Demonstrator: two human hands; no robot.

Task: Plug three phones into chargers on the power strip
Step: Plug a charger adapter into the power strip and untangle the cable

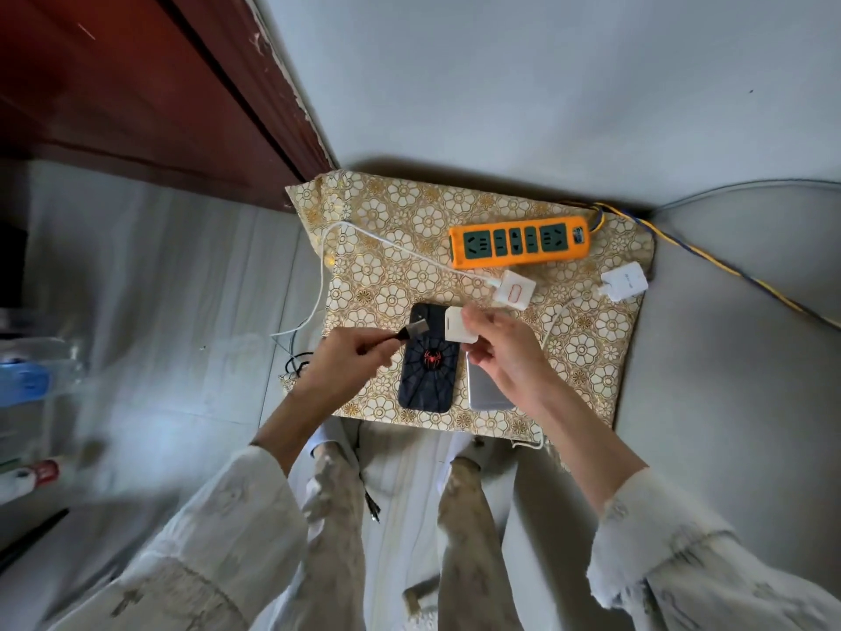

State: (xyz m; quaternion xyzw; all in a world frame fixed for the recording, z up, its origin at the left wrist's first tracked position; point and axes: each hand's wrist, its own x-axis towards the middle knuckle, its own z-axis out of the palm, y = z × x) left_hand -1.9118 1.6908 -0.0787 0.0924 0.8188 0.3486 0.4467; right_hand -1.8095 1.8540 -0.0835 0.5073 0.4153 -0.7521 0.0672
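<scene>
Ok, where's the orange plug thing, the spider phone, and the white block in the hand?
Power strip (519, 242), head view: middle of its orange body.
Spider phone (428, 371), head view: centre of its black case.
White charger (458, 324), head view: its flat face, pinched by the right hand (505, 352).

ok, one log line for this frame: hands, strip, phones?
left hand: holds USB plug | right hand: holds white charger | power strip: sockets empty | two phones visible, unplugged

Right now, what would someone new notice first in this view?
Probably the bright orange power strip at the far side of the floral cloth, sockets empty. Then the two hands in the middle: the left hand holds a USB plug toward the white charger in the right hand, above the spider-web phone.
</scene>
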